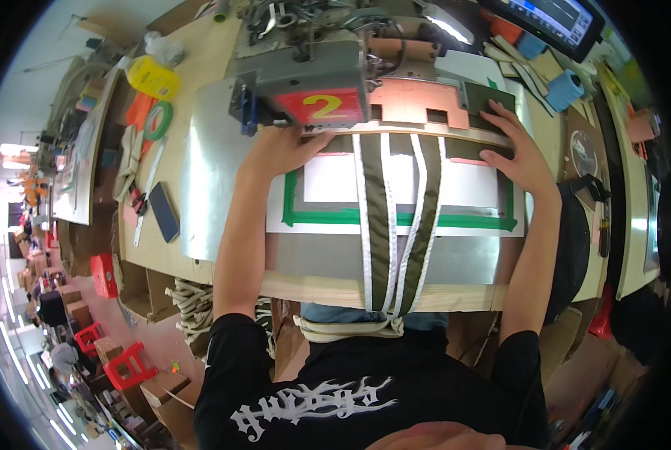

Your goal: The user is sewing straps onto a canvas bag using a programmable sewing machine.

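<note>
My left hand [287, 152] presses at the left end of a long dark strip [335, 142] under the grey sewing machine head [317, 82], thumb stretched out and fingertips partly hidden. My right hand [519, 146] lies with spread fingers on the strip's right end. Beside the machine head is a copper-coloured plate [418, 97] with cutouts. Two olive straps with white edges [375, 225] hang from the strip over the table's front edge. Beneath them lies a white template board [328, 180] framed with green tape, on a metal sheet [313, 255].
At left are a yellow bottle [151, 79], green tape roll [157, 120], phone [163, 210] and scissors [139, 201]. A screen [546, 22] and blue thread cone [564, 90] sit at back right. A black padded object [568, 255] is beside my right arm.
</note>
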The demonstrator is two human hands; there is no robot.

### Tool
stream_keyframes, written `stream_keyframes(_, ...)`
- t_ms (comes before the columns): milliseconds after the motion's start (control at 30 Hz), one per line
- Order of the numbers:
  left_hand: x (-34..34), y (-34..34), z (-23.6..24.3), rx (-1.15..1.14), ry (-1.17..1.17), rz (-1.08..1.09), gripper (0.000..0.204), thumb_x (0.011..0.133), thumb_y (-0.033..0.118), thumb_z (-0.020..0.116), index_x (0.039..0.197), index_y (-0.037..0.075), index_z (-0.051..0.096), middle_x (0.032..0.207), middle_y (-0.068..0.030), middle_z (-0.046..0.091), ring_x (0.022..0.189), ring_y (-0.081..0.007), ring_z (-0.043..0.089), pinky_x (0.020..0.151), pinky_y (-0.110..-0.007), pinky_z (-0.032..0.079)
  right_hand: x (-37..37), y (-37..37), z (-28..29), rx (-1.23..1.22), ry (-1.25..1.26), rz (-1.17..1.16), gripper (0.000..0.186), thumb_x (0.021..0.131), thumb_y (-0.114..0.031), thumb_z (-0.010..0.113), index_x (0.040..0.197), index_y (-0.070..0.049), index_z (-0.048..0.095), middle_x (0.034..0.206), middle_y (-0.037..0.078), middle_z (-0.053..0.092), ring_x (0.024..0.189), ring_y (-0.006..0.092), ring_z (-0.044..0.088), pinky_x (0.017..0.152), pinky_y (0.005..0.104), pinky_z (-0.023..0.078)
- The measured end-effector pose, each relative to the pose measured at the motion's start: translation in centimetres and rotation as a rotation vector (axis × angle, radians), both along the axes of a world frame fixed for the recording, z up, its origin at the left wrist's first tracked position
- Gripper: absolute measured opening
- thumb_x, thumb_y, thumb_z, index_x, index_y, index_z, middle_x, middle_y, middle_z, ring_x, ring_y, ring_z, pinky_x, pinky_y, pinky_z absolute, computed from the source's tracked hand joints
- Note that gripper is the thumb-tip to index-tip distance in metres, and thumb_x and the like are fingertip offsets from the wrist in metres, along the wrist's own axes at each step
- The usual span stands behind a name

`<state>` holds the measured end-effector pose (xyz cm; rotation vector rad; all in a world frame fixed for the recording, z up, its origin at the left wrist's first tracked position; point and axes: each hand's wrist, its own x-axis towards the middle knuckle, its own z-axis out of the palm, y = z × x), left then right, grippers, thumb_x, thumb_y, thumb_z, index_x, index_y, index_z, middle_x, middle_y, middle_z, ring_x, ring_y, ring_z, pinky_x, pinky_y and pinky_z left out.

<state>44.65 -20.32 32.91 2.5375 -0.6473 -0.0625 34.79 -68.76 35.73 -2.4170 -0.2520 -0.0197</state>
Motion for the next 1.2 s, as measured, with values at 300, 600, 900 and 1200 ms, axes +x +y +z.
stream_keyframes(300,0.0,1.7,0.8,-0.006,0.134,0.063,0.051,0.104,0.054,0.078,0.128,0.01,0.085,0.103,-0.0177,0.086,0.098,-0.0341,0.084,0.089,-0.041,0.063,0.1,-0.4,-0.2,0.029,-0.012,0.02,0.073,0.09,-0.017,0.086,0.16,-0.012,0.064,0.179,0.01,0.045,0.17,0.0345,0.035,0.136,0.0486,0.034)
stream_keyframes(600,-1.3,1.1,3.6,-0.016,0.286,0.13,0.046,0.101,0.045,0.084,0.13,0.01,0.084,0.099,-0.0178,0.086,0.093,-0.0301,0.084,0.087,-0.04,0.062,-0.2,-0.2,0.2,0.003,-0.013,0.012,0.073,0.091,-0.018,0.086,0.16,-0.011,0.063,0.179,0.01,0.046,0.17,0.0347,0.035,0.137,0.0485,0.033)
stream_keyframes(900,-1.2,0.4,3.4,-0.005,0.281,0.058,0.032,0.106,0.037,0.078,0.13,0.016,0.085,0.109,-0.0148,0.084,0.095,-0.0343,0.079,0.085,-0.042,0.06,-0.4,0.8,1.4,-0.01,0.014,0.011,0.066,0.092,-0.014,0.084,0.156,-0.022,0.068,0.18,0.013,0.044,0.169,0.0377,0.035,0.136,0.0499,0.034)
stream_keyframes(1200,-0.6,1.2,1.1,-0.14,0.13,-0.151,0.031,0.109,0.033,0.074,0.138,0.031,0.083,0.117,-0.0128,0.084,0.094,-0.0325,0.078,0.087,-0.039,0.061,-0.4,0.4,1.0,-0.045,0.034,0.004,0.054,0.092,-0.014,0.085,0.145,-0.022,0.078,0.181,0.012,0.043,0.169,0.0378,0.036,0.136,0.0519,0.034)
